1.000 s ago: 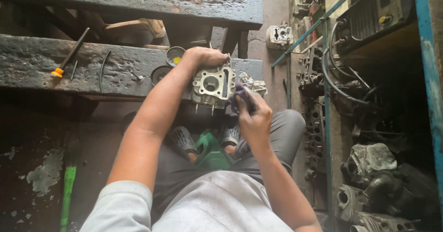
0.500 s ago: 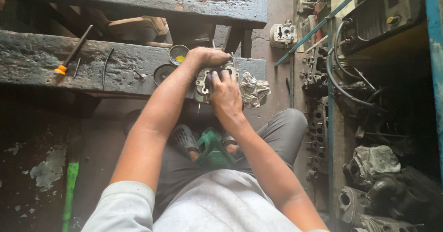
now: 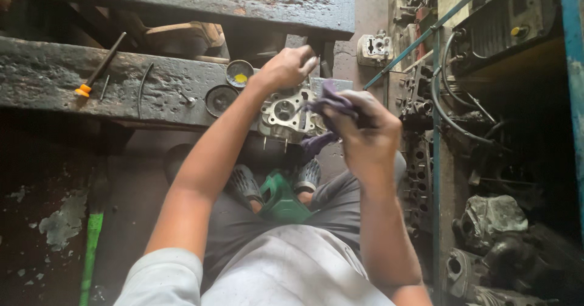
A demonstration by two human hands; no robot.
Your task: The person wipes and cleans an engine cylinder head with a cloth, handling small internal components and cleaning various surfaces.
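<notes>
Our left hand [image 3: 285,67] clamps the top edge of the grey engine casting [image 3: 286,114] on the dark bench [image 3: 152,87], and just right of that hold our right hand [image 3: 365,137] grips a purple rag [image 3: 325,102] against its face, so we should wipe firmly while steadying.

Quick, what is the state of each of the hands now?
Left hand: closed on the top of the metal engine part.
Right hand: closed, holding a purple rag.
</notes>
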